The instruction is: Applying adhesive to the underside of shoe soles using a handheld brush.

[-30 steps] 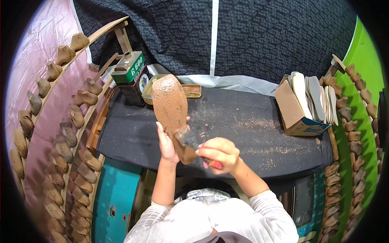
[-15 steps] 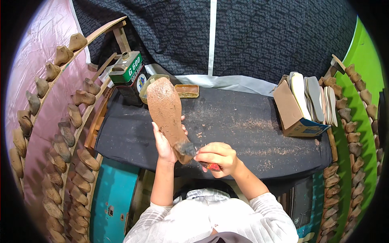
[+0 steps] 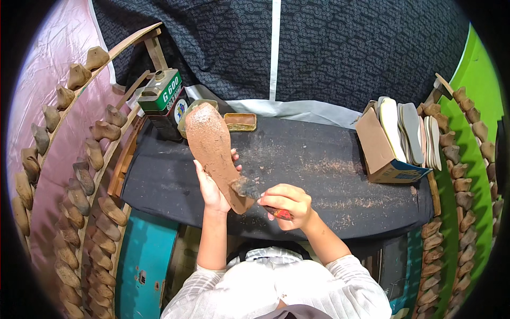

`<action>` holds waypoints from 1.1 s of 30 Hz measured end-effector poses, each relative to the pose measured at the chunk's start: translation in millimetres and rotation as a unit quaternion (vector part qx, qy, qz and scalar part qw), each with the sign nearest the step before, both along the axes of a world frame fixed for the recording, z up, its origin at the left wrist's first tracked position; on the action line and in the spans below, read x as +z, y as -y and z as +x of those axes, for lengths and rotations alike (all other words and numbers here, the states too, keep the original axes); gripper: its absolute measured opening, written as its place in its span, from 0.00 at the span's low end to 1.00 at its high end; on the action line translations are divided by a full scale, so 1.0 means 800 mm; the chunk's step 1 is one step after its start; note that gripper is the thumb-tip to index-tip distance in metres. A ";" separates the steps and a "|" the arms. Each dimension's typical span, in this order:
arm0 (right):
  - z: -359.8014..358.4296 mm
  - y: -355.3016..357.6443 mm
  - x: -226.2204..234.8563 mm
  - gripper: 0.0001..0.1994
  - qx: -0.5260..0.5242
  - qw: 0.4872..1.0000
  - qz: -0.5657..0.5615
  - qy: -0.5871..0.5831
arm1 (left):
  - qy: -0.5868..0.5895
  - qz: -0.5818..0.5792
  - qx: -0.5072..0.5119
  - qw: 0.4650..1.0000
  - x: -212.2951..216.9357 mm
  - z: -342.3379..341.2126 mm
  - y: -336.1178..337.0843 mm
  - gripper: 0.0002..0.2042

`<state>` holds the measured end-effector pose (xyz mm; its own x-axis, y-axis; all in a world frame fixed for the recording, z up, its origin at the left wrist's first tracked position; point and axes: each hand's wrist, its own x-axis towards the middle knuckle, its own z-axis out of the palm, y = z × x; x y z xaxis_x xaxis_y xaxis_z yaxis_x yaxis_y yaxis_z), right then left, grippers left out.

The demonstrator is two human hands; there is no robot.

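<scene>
A brown shoe sole (image 3: 211,139) is held up over the near left part of the table, its wide end away from me and glossy with a wet-looking coat. My left hand (image 3: 213,190) is closed around its edges, palm beneath and fingertips showing on the right side. In my right hand (image 3: 287,204) is a brush (image 3: 247,188) with a red and black handle, gripped between thumb and fingers. Its dark bristles touch the sole near the narrow end.
Behind the sole stand a green and black metal can (image 3: 162,101), a partly hidden tub and a shallow yellowish tray (image 3: 240,122). A cardboard box (image 3: 380,146) of insoles sits at the right. Racks of wooden shoe lasts (image 3: 87,183) flank the dark, crumb-strewn table (image 3: 313,159).
The brush has shifted slightly right and its bristles now meet the sole's right edge. The sole appears a little farther left in view. Both hands keep their grip.
</scene>
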<state>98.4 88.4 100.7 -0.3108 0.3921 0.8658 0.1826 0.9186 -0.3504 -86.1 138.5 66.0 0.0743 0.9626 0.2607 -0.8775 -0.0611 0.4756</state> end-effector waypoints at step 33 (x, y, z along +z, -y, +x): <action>0.012 0.016 -0.030 0.13 0.041 0.999 -0.028 -0.022 | 0.041 -0.051 0.003 0.998 -0.009 -0.012 -0.009 0.31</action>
